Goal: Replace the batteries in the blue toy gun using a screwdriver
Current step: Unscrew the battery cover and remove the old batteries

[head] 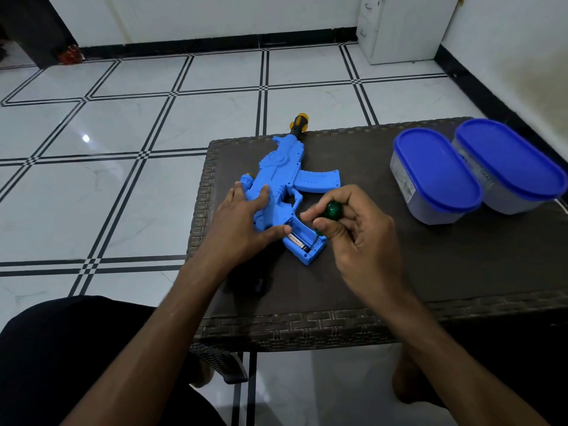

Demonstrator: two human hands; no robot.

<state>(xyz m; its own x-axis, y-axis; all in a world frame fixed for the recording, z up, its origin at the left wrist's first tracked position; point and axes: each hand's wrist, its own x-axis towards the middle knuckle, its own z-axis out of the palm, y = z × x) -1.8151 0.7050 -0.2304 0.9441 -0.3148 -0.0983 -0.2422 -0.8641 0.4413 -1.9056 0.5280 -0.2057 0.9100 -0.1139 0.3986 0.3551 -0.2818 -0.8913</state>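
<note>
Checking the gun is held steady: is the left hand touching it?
Touching. Head view shows the left hand pressed flat on the toy gun.

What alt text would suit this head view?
A person's left hand presses a blue toy gun on a dark table while the right hand works a green-handled screwdriver into its open battery compartment.

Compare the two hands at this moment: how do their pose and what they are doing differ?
The left hand lies with straight fingers flat on the blue toy gun, pressing it down; the right hand curls its fingers round the green-handled screwdriver. The left carries no tool; the right points the screwdriver's tip into the open battery compartment. Both work over the dark table.
</note>
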